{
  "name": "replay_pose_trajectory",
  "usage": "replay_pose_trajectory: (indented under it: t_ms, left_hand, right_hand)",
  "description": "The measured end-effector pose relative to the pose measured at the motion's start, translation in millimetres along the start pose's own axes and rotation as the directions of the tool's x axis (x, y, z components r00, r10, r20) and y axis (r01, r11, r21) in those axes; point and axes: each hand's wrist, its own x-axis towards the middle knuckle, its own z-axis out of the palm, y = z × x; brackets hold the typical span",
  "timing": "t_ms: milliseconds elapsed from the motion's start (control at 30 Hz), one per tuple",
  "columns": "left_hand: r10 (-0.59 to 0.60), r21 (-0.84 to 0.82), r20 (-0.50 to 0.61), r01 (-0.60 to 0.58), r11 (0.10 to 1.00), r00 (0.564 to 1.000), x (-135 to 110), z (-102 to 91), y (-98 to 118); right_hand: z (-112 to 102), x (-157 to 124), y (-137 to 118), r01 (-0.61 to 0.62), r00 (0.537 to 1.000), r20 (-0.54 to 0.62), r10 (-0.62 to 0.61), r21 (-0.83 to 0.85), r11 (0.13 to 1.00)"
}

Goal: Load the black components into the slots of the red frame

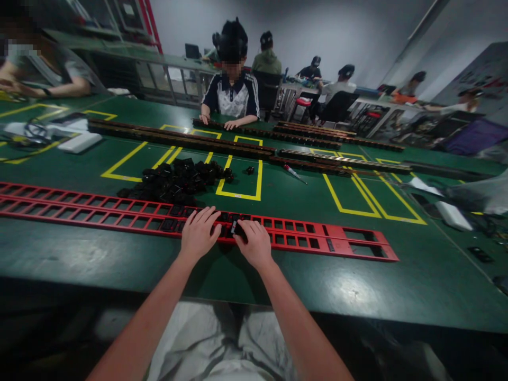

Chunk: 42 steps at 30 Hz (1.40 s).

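Observation:
A long red frame [286, 235] with two rows of rectangular openings lies lengthwise across the green table in front of me. Black square parts [170, 225] fill several openings near its middle. My left hand [199, 233] rests over the frame beside these parts, fingers stretched out and nothing seen in its grasp. Between the thumb and fingers of my right hand [254, 242] is a small black block [234, 227] with a light grey face, held at the frame. Its far side is hidden by my fingers. Just behind the frame is a heap of black parts [178, 177].
Beyond the heap, long dark rails [178, 138] run across the table. A red-and-white screwdriver [292, 172] and one loose black part [250, 170] lie nearer. White boxes [454, 216] and cables sit toward both sides. Across the table, a person [232, 95] touches a rail.

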Motion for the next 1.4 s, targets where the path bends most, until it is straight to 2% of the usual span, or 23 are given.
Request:
replay_pose_trajectory:
  t_ms: [533,933,1400]
  left_hand:
    - [-0.008,-0.024,-0.009,0.008,1.0,1.0,0,0.9,0]
    - [-0.002,-0.024,-0.022,0.001,1.0,1.0,0,0.7,0]
    - [-0.027,-0.018,0.026,0.028,0.999,0.999,0,-2.4,1]
  right_hand:
    - [-6,0,-3,0.066,0.995,0.076,-0.065,-0.016,0.998]
    - [-10,-1,-8,0.052,0.982,0.185,-0.033,-0.099,0.994]
    - [-13,3,-11,0.053,0.972,0.232,-0.024,-0.121,0.991]
